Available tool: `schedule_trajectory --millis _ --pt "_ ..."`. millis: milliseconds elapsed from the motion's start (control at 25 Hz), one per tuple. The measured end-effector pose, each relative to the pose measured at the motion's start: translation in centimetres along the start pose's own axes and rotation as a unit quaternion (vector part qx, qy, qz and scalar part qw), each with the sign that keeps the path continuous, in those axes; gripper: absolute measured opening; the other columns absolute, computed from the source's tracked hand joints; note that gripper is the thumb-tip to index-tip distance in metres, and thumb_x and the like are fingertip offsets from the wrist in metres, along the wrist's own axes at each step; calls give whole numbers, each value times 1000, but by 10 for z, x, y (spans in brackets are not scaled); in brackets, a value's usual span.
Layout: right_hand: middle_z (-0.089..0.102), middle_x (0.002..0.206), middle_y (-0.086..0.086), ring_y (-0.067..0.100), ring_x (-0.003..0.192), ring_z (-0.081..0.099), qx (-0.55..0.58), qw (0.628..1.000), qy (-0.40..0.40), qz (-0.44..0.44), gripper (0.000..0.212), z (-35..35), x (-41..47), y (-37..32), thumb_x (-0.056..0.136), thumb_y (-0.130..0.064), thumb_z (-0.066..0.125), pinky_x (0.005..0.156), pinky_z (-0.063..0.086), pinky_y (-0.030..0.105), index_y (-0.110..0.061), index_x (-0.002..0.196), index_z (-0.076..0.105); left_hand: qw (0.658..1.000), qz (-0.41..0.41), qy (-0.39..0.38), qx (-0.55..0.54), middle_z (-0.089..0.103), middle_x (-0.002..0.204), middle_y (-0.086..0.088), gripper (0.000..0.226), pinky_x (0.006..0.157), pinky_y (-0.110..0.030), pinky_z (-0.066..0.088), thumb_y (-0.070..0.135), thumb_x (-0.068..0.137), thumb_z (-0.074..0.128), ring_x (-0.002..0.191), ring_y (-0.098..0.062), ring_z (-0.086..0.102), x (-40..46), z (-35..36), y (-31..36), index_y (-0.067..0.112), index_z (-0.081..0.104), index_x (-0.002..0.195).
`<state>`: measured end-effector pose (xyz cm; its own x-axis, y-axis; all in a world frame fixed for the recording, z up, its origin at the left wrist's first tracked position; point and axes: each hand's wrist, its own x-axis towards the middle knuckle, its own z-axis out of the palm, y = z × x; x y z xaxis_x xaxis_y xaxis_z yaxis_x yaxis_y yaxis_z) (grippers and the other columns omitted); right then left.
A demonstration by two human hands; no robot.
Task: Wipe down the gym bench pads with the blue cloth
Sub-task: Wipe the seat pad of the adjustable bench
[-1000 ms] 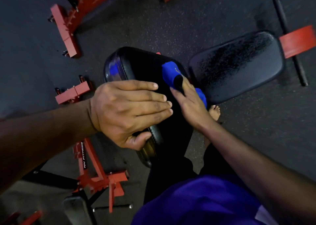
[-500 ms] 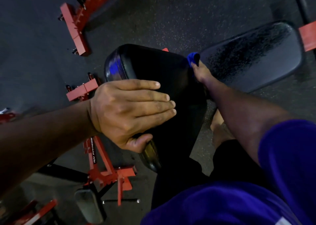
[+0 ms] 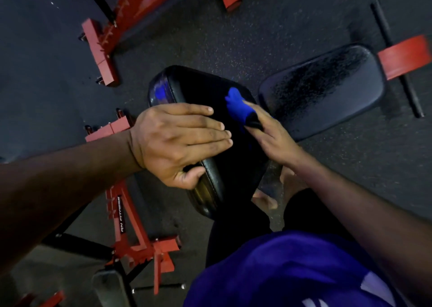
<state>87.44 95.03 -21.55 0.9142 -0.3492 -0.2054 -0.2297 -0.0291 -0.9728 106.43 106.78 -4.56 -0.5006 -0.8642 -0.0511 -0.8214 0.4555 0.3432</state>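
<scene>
Purple shirt (image 3: 292, 271) at lower right, nearest the camera; dark trousers and one bare foot (image 3: 266, 199) just beyond.

Left hand (image 3: 180, 141) at centre left: fingers straight and together, laid flat across the near pad (image 3: 210, 92), thumb hooked under its near edge. Judged to be steadying the tilted pad against the push of wiping.

Right hand (image 3: 268, 138) at centre: fingers extended, pressing the blue cloth (image 3: 236, 106) onto the right side of the same pad. Cloth bunched under and ahead of the fingertips, a dark strip across it at the fingers; no curl round the cloth evident, so pressing rather than pinching. Placement suits a stroke along the pad's face.

Second pad (image 3: 322, 89) at right of centre, lying lower, just beside the first. Surface speckled, possibly wet or dusty; cannot tell which.

Red frame (image 3: 138, 227) at lower left, under the near pad. Further red frame (image 3: 102, 56) at upper left, red bracket (image 3: 404, 56) at far right on a black bar. Dark speckled floor (image 3: 233, 38) throughout.

Count: two hands, one cloth, two full pads, plus a third pad corner (image 3: 109, 288) at bottom left.
</scene>
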Motion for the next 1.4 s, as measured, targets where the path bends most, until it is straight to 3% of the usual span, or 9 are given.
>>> schedule_trajectory --millis 200,320,520,720,880,1040,1120,1240,1400 --pt "62 130 -12 4 124 54 -9 991 -33 127 36 -38 -42 24 100 -21 51 111 39 34 -31 134 55 1000 -5 6 30 74 119 -12 52 95 -47 56 36 92 43 108 -27 73 -1 -6 5 3 76 116" --pt "62 127 -15 1 119 55 -23 985 -9 170 39 -48 -64 19 101 -21 51 103 40 23 -40 135 54 998 -6 26 54 74 118 -13 52 97 -47 55 34 88 48 107 -28 73 1 -11 7 1 75 118" --pt "63 117 -8 8 108 59 -124 977 -53 164 40 -58 -111 -7 99 -13 51 84 39 20 -29 136 54 992 -74 -3 103 73 117 -17 55 104 -48 50 36 88 46 108 -33 71 2 -17 24 0 72 119" --pt "66 120 2 18 112 60 -230 957 -93 152 38 -77 -173 -29 96 -10 53 94 45 33 -19 132 55 975 -163 -49 143 73 119 -16 61 116 -51 38 43 93 34 114 -32 68 6 -21 39 6 72 123" --pt "66 122 7 21 114 60 -281 947 -72 136 38 -93 -223 -40 94 -6 55 95 42 30 -12 131 56 939 -300 -96 140 65 138 -4 78 126 -45 11 63 86 18 137 -20 51 20 -19 64 24 67 134" --pt "64 126 5 18 116 59 -279 946 -32 164 37 -100 -259 -41 98 -19 53 97 42 31 -14 135 54 883 -444 -101 112 50 154 3 62 126 -50 -7 66 98 36 151 -17 26 39 -9 89 31 53 146" --pt "62 130 5 17 118 57 -269 947 -24 176 41 -101 -269 -39 99 -24 53 101 43 33 -18 139 51 859 -495 -98 87 43 158 7 66 123 -56 -13 71 97 32 155 -19 17 48 -6 105 33 49 150" --pt "58 136 6 18 124 55 -261 947 -32 182 45 -109 -261 -42 99 -24 54 106 42 35 -18 143 48 847 -512 -101 106 46 156 7 66 120 -64 -14 71 96 29 155 -20 16 59 5 131 35 52 147" --pt "55 137 5 20 129 50 -265 950 -44 157 43 -124 -221 -48 101 -19 53 101 35 24 -14 143 48 831 -513 -145 157 48 155 1 61 119 -68 -11 62 100 30 156 -22 15 68 11 144 30 55 145"
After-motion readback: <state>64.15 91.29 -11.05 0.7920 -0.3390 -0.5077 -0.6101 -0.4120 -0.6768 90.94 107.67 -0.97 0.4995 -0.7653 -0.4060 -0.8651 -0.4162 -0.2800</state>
